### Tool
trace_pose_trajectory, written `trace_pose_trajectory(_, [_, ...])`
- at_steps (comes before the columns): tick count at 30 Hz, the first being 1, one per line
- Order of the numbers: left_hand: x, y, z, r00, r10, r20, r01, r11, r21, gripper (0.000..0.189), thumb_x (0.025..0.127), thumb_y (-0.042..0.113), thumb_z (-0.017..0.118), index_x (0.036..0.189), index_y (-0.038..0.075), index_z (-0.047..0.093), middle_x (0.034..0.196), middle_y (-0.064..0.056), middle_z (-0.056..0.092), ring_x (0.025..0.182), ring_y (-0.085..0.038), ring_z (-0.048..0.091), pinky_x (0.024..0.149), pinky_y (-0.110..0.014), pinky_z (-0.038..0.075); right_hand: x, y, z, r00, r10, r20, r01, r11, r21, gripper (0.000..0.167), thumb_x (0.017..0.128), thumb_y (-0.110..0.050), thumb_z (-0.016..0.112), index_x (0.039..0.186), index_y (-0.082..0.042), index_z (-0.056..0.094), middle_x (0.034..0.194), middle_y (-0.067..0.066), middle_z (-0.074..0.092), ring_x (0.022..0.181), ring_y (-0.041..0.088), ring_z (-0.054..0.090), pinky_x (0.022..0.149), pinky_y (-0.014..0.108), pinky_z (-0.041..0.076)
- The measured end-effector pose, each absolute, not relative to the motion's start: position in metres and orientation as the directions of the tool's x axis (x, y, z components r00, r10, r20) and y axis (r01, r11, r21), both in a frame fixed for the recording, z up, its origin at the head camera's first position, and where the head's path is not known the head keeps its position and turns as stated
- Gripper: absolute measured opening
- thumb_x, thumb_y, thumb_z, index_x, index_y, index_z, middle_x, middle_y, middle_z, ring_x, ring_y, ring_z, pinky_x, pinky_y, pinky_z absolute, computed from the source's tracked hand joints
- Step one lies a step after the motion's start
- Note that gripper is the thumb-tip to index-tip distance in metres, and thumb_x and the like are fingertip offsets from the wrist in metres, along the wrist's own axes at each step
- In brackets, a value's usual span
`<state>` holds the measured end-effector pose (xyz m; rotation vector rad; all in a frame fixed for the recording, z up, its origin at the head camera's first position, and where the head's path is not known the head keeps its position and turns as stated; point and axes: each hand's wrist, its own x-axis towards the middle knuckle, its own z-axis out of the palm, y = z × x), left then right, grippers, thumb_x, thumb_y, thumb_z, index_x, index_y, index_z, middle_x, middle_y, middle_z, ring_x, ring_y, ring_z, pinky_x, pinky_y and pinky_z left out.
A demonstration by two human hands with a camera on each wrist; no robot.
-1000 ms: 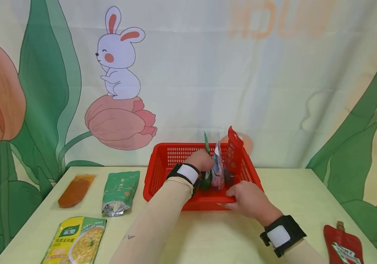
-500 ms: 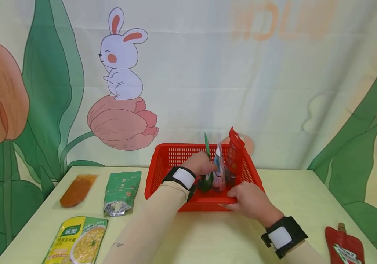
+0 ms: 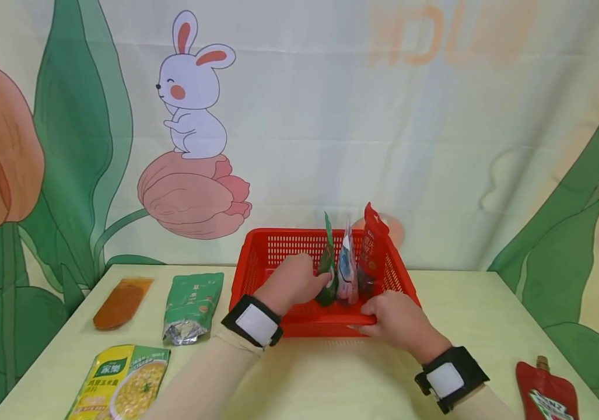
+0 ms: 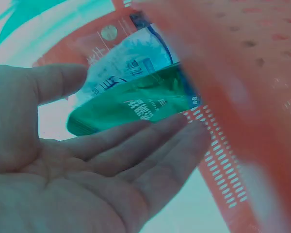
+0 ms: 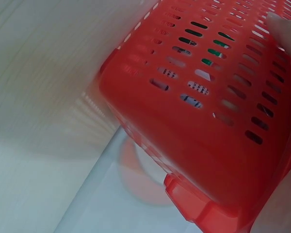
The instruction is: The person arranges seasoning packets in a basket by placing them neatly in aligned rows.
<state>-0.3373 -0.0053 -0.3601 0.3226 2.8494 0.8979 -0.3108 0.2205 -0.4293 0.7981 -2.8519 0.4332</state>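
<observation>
A red plastic basket [image 3: 312, 328] stands at the back of the table. Inside it a green packet [image 3: 326, 262], a white, blue and pink packet [image 3: 348, 271] and a tall red packet [image 3: 374, 248] stand upright side by side toward the right. My left hand [image 3: 296, 283] is over the basket's left part, fingertips right by the green packet. In the left wrist view that hand [image 4: 87, 165] is palm up with extended fingers, the green packet [image 4: 131, 104] just beyond them. My right hand [image 3: 396, 319] grips the basket's front rim near the right corner, thumb over the rim.
Left of the basket lie a flat brown-orange pouch [image 3: 123, 303], a green pouch with a silver end [image 3: 193, 306] and a yellow soup packet [image 3: 121, 382]. A red ketchup pouch [image 3: 546, 391] lies front right. A printed curtain [image 3: 304, 116] hangs behind the table.
My left hand has let go of the green packet and drawn back left and toward me. The packets stay upright. My right hand keeps its hold on the rim.
</observation>
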Motion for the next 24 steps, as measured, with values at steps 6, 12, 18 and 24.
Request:
trace_pose_trajectory(6, [-0.312,-0.02,-0.371,-0.908,0.398,0.134,0.408,0.763,0.5,0.033,0.095,0.042,0.072,0.11,0.013,0.071,0.071,0.0,0.063,0.062,-0.013,0.057,0.056,-0.025,0.048,-0.311,0.222,-0.429,-0.838,-0.492,0.237,-0.539,0.813,-0.219,0.012,0.081,-0.03,0.088,0.079,-0.021,0.079,0.07,-0.014,0.069,0.063,0.001,0.055,0.074,0.026,0.059])
trace_pose_trajectory(12, [-0.295,-0.038,-0.384,-0.814,0.543,0.208,0.581,0.769,0.266,0.048,0.092,0.052,0.072,0.124,0.016,0.072,0.112,-0.001,0.076,0.095,-0.017,0.069,0.086,-0.034,0.061,-0.31,0.221,-0.43,-0.847,-0.482,0.223,-0.525,0.823,-0.217,0.013,0.081,-0.031,0.088,0.08,-0.021,0.08,0.07,-0.014,0.07,0.062,0.001,0.054,0.073,0.025,0.058])
trace_pose_trajectory(18, [-0.291,-0.055,-0.403,-0.771,0.589,0.242,0.626,0.771,0.118,0.048,0.09,0.056,0.072,0.116,0.016,0.076,0.102,-0.001,0.077,0.086,-0.015,0.068,0.081,-0.034,0.061,-0.309,0.22,-0.43,-0.842,-0.485,0.234,-0.531,0.822,-0.208,0.014,0.08,-0.031,0.088,0.079,-0.02,0.08,0.07,-0.013,0.07,0.062,0.001,0.054,0.072,0.024,0.058])
trace_pose_trajectory(24, [-0.292,-0.068,-0.419,-0.795,0.563,0.226,0.593,0.8,0.091,0.046,0.088,0.052,0.075,0.113,0.014,0.076,0.093,0.0,0.077,0.074,-0.012,0.064,0.077,-0.034,0.061,-0.31,0.22,-0.43,-0.845,-0.481,0.234,-0.526,0.825,-0.205,0.013,0.08,-0.032,0.088,0.081,-0.021,0.08,0.072,-0.013,0.071,0.063,0.001,0.055,0.075,0.027,0.06])
